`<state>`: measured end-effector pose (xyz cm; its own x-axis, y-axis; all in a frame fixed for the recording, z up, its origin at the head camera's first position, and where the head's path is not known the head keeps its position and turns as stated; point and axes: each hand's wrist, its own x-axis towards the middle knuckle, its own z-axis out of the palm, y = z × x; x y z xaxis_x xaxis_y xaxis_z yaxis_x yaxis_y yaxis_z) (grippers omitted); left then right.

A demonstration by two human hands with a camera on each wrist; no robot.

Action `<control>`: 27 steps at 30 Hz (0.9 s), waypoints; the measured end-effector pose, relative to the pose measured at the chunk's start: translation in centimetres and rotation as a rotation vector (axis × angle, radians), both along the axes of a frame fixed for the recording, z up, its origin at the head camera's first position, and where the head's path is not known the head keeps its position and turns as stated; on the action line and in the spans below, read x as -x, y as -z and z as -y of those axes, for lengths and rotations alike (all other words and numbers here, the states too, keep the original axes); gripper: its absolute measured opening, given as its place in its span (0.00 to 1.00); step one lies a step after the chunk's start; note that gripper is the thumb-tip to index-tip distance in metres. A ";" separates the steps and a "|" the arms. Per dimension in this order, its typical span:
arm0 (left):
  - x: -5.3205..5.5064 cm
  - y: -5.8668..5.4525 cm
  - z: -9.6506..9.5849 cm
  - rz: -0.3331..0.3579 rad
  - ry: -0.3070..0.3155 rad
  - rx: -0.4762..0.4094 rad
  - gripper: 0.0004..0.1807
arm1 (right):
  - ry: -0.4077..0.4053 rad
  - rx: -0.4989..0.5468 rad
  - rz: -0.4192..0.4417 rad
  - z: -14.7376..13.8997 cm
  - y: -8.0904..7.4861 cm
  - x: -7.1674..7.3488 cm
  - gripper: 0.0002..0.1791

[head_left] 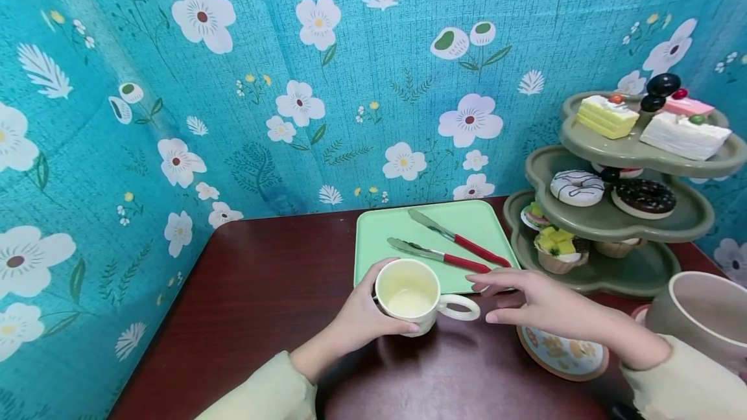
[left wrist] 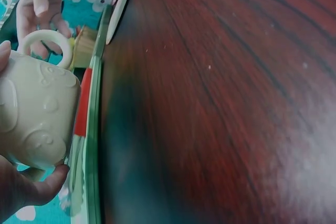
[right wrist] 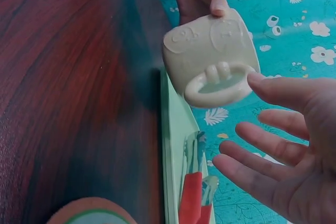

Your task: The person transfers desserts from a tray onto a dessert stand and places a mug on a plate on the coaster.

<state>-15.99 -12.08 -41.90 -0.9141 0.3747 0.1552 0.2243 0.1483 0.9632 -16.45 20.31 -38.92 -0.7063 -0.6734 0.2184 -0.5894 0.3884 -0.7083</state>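
A cream mug [head_left: 408,297] with a ring handle and raised patterns on its side is held by my left hand [head_left: 364,313], thumb in front and fingers around the far side. Its inside looks empty in the head view. My right hand [head_left: 539,297] hovers just right of the handle [head_left: 459,307], fingers spread and holding nothing. In the right wrist view the right thumb [right wrist: 273,88] overlaps the end of the handle. Behind the mug lies a green tray [head_left: 373,232] bearing two red-handled tongs [head_left: 467,248].
A three-tier stand [head_left: 618,229] with toy cakes, doughnuts and cupcakes rises at the right. Below my right forearm lies a round patterned coaster [head_left: 563,352]. A larger grey-beige cup [head_left: 694,316] stands at the right edge. Floral cloth [head_left: 362,83] hangs behind the dark wooden table [head_left: 262,290].
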 end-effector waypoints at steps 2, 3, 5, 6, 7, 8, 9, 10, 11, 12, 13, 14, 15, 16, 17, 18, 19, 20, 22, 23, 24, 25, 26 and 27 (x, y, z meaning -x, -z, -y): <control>0.0 0.0 -0.4 0.005 0.010 -0.008 0.54 | 0.014 -0.015 -0.010 0.2 -0.1 -0.1 0.28; 0.0 0.0 -0.6 0.007 0.013 -0.011 0.54 | 0.027 -0.029 -0.016 0.3 -0.2 -0.1 0.27; 0.0 0.0 -1.0 0.014 0.023 -0.026 0.54 | 0.052 -0.050 -0.019 0.5 -0.3 -0.3 0.26; 0.0 0.0 -1.2 0.016 0.027 -0.033 0.54 | 0.061 -0.057 -0.019 0.5 -0.4 -0.3 0.25; 0.0 0.0 -1.4 0.016 0.034 -0.044 0.54 | 0.069 -0.063 -0.020 0.6 -0.5 -0.3 0.23; 0.0 0.1 -1.6 0.015 0.038 -0.051 0.53 | 0.070 -0.062 -0.019 0.6 -0.5 -0.4 0.21; 0.0 0.1 -1.8 0.017 0.043 -0.056 0.53 | 0.064 -0.053 -0.012 0.7 -0.5 -0.4 0.20; 0.0 0.1 -1.9 0.020 0.046 -0.062 0.54 | 0.052 -0.040 -0.004 0.8 -0.5 -0.4 0.18; 0.0 0.2 -2.1 0.020 0.048 -0.064 0.54 | 0.039 -0.029 0.002 0.8 -0.5 -0.4 0.16; 0.0 0.2 -2.2 0.022 0.052 -0.064 0.54 | 0.027 -0.019 0.003 0.9 -0.5 -0.4 0.15; 0.0 0.2 -2.3 0.024 0.054 -0.064 0.54 | 0.017 -0.011 0.010 1.0 -0.5 -0.4 0.15; -0.1 0.2 -2.4 0.028 0.057 -0.062 0.54 | 0.008 -0.005 0.022 1.0 -0.4 -0.4 0.14; -0.1 0.2 -2.5 0.030 0.059 -0.060 0.54 | 0.004 -0.004 0.029 1.1 -0.4 -0.4 0.14; -0.1 0.2 -2.6 0.030 0.061 -0.059 0.54 | 0.005 -0.006 0.035 1.1 -0.4 -0.5 0.13; -0.2 0.2 -2.6 0.030 0.064 -0.058 0.54 | 0.011 -0.012 0.041 1.1 -0.4 -0.5 0.13; -0.2 0.3 -2.7 0.030 0.066 -0.053 0.54 | 0.021 -0.022 0.050 1.1 -0.3 -0.5 0.12; -0.2 0.3 -2.8 0.029 0.066 -0.048 0.54 | 0.030 -0.030 0.062 1.1 -0.3 -0.5 0.12; -0.3 0.3 -2.8 0.028 0.065 -0.043 0.55 | 0.038 -0.040 0.070 1.2 -0.3 -0.6 0.11; -0.4 0.3 -3.0 0.025 0.061 -0.031 0.54 | 0.053 -0.060 0.058 1.3 -0.3 -0.7 0.10; -0.4 0.3 -3.0 0.025 0.059 -0.026 0.55 | 0.059 -0.069 0.052 1.3 -0.3 -0.8 0.10; -0.4 0.3 -3.0 0.024 0.057 -0.022 0.55 | 0.063 -0.075 0.043 1.4 -0.3 -0.8 0.09; -0.4 0.2 -3.1 0.023 0.055 -0.019 0.55 | 0.069 -0.078 0.031 1.4 -0.3 -0.9 0.08; -0.4 0.2 -3.1 0.022 0.053 -0.015 0.55 | 0.077 -0.084 0.023 1.4 -0.3 -1.0 0.08; -0.4 0.2 -3.2 0.020 0.053 -0.012 0.55 | 0.086 -0.086 0.012 1.5 -0.4 -1.1 0.07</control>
<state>-15.59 -8.92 -42.09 -0.8959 0.4212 0.1417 0.2119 0.1248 0.9693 -15.30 18.84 -38.53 -0.7643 -0.6263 0.1535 -0.5430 0.4968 -0.6770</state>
